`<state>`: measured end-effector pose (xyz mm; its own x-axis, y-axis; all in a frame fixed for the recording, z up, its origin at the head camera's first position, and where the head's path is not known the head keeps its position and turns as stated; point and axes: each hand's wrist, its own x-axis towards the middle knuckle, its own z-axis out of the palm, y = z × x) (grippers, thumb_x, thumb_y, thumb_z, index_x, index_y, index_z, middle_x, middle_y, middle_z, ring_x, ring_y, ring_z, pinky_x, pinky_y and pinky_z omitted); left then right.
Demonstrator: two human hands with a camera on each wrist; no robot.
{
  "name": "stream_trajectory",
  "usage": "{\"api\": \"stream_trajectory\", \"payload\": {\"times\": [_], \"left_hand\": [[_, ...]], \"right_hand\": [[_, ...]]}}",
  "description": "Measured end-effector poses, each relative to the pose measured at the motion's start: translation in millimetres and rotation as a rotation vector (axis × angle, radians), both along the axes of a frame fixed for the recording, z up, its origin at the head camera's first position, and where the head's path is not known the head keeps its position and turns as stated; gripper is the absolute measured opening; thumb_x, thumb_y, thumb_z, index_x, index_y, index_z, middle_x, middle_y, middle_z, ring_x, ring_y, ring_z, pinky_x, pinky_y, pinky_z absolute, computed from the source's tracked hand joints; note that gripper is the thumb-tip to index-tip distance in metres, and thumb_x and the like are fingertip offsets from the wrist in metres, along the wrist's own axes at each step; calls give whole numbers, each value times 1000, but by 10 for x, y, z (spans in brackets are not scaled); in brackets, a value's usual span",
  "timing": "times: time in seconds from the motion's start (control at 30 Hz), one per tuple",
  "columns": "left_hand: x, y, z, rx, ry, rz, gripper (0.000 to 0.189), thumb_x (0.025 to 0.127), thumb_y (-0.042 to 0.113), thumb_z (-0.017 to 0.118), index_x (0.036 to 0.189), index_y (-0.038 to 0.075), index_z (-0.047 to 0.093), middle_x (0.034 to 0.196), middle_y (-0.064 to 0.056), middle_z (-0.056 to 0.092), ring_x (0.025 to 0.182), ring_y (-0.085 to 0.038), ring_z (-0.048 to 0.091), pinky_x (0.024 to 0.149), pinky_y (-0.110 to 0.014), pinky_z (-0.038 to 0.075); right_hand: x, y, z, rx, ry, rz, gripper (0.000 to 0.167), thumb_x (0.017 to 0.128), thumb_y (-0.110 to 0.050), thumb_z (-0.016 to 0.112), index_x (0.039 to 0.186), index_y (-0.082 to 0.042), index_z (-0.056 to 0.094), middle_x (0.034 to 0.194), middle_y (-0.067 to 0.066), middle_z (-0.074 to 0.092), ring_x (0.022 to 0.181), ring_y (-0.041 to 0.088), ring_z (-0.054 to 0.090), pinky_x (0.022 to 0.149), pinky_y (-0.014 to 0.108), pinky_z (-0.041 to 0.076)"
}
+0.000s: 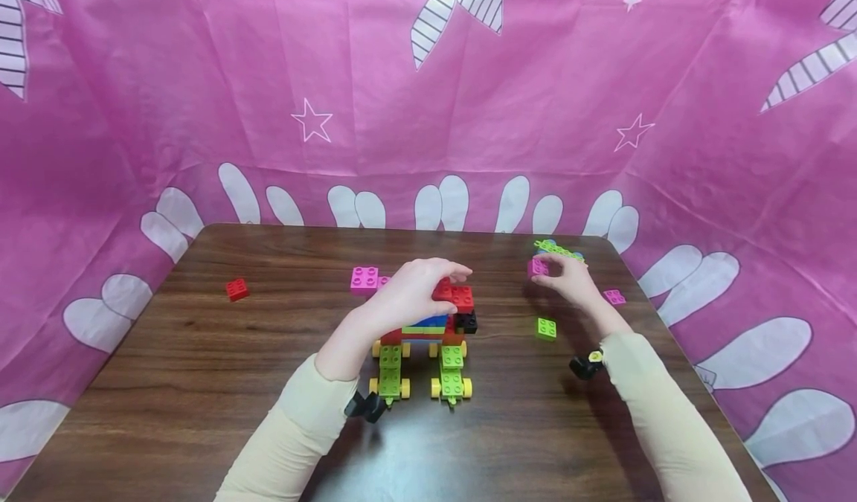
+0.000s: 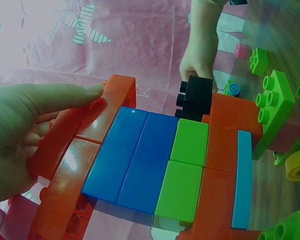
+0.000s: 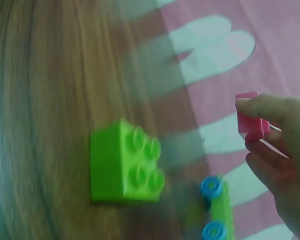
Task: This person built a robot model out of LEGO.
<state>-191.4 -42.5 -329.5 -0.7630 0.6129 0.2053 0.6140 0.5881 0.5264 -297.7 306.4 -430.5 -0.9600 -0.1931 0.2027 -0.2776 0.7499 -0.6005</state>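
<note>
My left hand reaches over a model of toy building bricks. In the left wrist view its thumb and fingers grip the red bricks on top. Below them run blue bricks, lime bricks and more red ones, with a black brick sticking out at one end. The model stands by lime wheeled bases with yellow wheels. Off to the right, my right hand pinches a small pink brick between thumb and fingers, near a lime wheeled base with blue wheels.
A lime brick lies in front of the right hand, and a flat pink brick near the table's right edge. One red brick sits far left. Pink bricks show behind the left hand. Pink cloth surrounds the wooden table.
</note>
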Motion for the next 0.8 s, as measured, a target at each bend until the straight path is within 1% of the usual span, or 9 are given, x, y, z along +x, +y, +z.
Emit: {"api": "stream_trajectory", "payload": {"times": [0.1,0.13,0.17,0.3,0.4,0.5,0.67,0.8], "left_hand": [[-4,-2,-3,2,5,1,51,84,17,78,132,12,60,123,-4,68,117,-18,62,102,-36,49],[-6,-2,-5,2,6,2,51,84,17,78,132,12,60,123,-4,68,117,-18,62,102,-36,49],[-7,-3,-5,3,7,2,51,84,17,78,132,12,60,123,-4,68,117,-18,62,102,-36,49],[-11,-5,-12,4,12,1,51,84,18,78,132,12,60,123,-4,68,117,-18,62,102,-35,50],[-10,-7,-14,6,16,2,51,84,18,78,132,12,60,122,-4,68,116,-18,62,101,-35,50],[-10,-7,-15,11,17,4,51,84,19,78,131,11,60,122,-5,68,116,-19,62,101,-36,50],[-5,-8,-10,23,3,14,51,84,19,78,132,11,60,122,-5,68,116,-19,62,101,-36,50],[-6,-5,-8,21,-5,23,52,84,20,78,132,12,60,123,-4,68,117,-19,62,101,-37,50]], "right_hand": [[50,-128,91,-22,40,23,46,85,-14,75,126,3,60,120,26,64,115,40,58,102,57,42],[67,-171,120,-31,51,31,46,85,-13,75,125,3,61,118,25,65,111,39,59,99,56,44],[85,-214,151,-43,61,39,45,84,-13,76,124,2,62,117,24,65,107,37,61,94,53,49],[173,-380,273,-45,121,56,44,82,-14,79,121,-1,65,114,20,68,104,31,62,89,48,51],[250,-495,360,-39,166,79,43,81,-16,80,119,-4,67,114,17,69,106,31,62,89,48,50],[331,-598,438,-50,191,121,42,80,-16,80,118,-4,67,115,17,69,108,32,62,92,50,49],[486,-734,551,-77,175,175,44,80,-16,81,120,-5,67,117,14,69,110,30,62,94,49,48],[592,-820,627,-91,172,211,44,80,-18,81,120,-6,67,116,10,70,109,24,62,93,43,50]]}}
